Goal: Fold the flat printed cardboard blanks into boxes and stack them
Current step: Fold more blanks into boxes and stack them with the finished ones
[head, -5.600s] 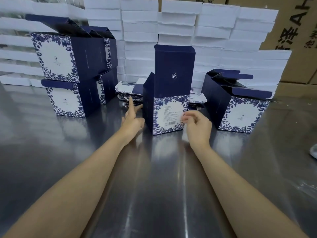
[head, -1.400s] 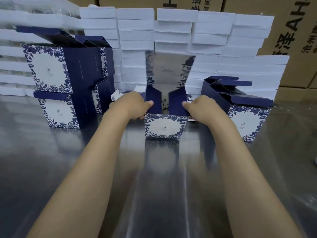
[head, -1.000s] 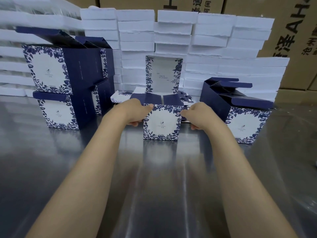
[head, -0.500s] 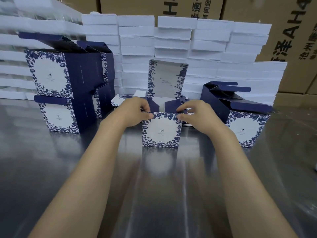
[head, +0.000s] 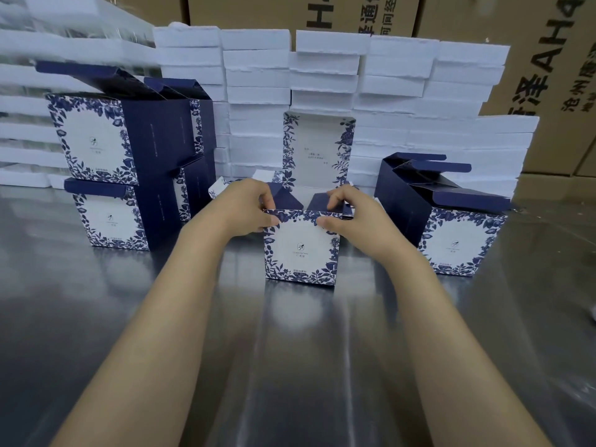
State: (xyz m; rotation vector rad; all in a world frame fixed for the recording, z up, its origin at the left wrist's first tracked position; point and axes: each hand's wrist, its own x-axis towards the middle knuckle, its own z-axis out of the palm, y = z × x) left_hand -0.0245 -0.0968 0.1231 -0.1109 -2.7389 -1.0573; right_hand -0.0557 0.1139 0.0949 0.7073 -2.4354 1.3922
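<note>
Both hands are on the box in the middle of the table. The left hand (head: 248, 209) pinches its top left corner, thumb on the printed front and fingers curled over the left side flap (head: 285, 196). The right hand (head: 350, 214) does the same on the other corner, fingertips on the right side flap (head: 322, 203). The box (head: 301, 248) stands upright on the steel table (head: 290, 366), its floral front facing the person, and its tall lid panel (head: 317, 150) stands up at the back. It looks formed at the bottom and sides, with the top not yet closed: the two dark flaps lean inward but are not down.

Left of it, finished boxes (head: 122, 162) stand stacked two high, their tops ajar. To the right, another folded box (head: 448, 217) sits alone with its flaps up, not yet stacked. Just behind the hands lies a low pile of flat blanks (head: 232, 183), so more remain to fold. White foam trays (head: 325, 82) and brown cartons (head: 548, 75) line the back.
</note>
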